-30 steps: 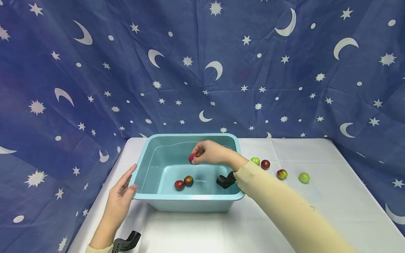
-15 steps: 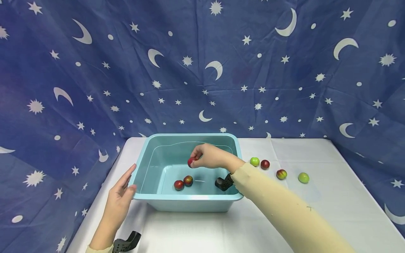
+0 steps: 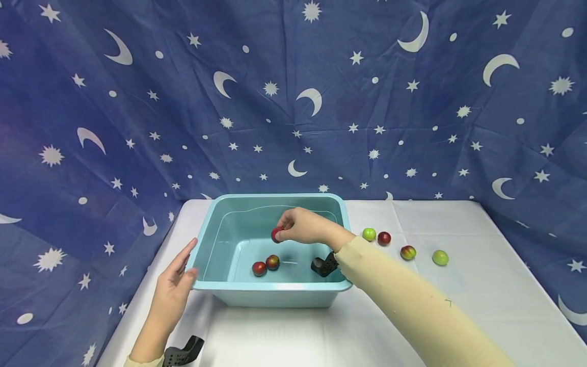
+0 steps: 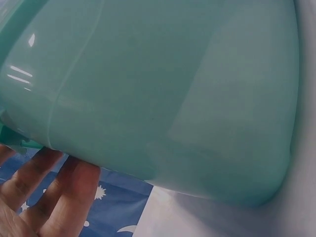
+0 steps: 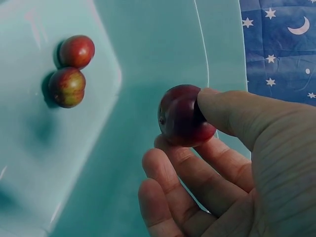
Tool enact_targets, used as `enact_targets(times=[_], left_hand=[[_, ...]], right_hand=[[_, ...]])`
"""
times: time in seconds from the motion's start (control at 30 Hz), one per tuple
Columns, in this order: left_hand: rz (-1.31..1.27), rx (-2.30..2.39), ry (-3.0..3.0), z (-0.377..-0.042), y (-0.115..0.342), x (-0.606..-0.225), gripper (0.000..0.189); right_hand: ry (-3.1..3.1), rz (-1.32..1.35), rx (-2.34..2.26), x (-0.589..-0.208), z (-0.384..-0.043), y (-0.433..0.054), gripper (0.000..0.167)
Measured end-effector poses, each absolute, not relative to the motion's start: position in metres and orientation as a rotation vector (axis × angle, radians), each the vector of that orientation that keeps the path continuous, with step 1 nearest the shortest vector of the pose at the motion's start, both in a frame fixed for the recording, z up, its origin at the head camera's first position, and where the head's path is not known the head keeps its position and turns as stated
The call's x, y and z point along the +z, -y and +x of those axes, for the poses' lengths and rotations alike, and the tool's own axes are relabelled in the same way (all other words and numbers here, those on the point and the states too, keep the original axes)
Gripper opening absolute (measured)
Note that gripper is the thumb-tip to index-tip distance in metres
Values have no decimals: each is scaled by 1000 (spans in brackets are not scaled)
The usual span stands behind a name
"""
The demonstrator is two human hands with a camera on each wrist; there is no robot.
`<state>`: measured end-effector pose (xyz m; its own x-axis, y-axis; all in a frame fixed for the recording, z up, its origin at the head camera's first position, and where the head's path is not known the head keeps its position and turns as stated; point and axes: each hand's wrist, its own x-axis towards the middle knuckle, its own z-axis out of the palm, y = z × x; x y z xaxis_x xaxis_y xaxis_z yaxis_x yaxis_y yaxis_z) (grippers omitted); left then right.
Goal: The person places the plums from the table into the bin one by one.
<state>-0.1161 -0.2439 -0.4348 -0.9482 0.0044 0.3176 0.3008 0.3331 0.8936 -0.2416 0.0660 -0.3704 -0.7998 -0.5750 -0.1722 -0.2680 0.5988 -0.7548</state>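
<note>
My right hand (image 3: 302, 227) is over the inside of a light blue plastic basin (image 3: 275, 286), pinching a dark red plum (image 5: 180, 116) between thumb and fingers. Two more plums lie on the basin floor side by side: a red plum (image 3: 259, 268) and a mottled red-green plum (image 3: 272, 262). At the basin's left side, my left hand (image 3: 171, 290) touches the rim, thumb and index finger spread apart and fairly straight. The left wrist view shows its fingertips (image 4: 81, 173) against the outer wall just by the rim.
On the white tablecloth (image 3: 403, 316) to the right of the basin lie a green plum (image 3: 369, 234), a dark red plum (image 3: 384, 238), a red-yellow plum (image 3: 408, 253) and another green plum (image 3: 441, 257). A blue star-and-moon curtain (image 3: 293, 102) hangs behind and at the sides.
Over the last second my right hand has sunk slightly lower and a little to the left in the basin, still holding the dark red plum. The left hand stays at the rim.
</note>
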Motion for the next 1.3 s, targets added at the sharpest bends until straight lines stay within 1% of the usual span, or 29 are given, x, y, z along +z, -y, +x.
enact_targets(times=[0.13,0.33,0.63,0.8,0.97,1.13,1.3], left_hand=[[-260,-1654,2352,-116,244,-434,52],[-268,-1654,2351,-116,244,-435,52],[-238,-1685,2338,-113,242,-435,52],[-246,-1673,2334,-114,241,-434,52],[-263,-1664,2333,-115,242,-435,51],[-262,-1663,2330,-115,242,-435,53],[-247,-1675,2323,-115,241,-435,54]], right_hand=[[-2445,-678,-1043,-368,-241,-66,17],[-2544,-688,-1028,-363,-241,-71,28],[-2563,-735,-1263,-351,-235,-99,32],[-2587,-705,-1447,-337,-226,-125,34],[-2614,-644,-1562,-335,-218,-159,41],[-2671,-521,-1558,-346,-212,-196,49],[-2637,-384,-1575,-368,-204,-226,52]])
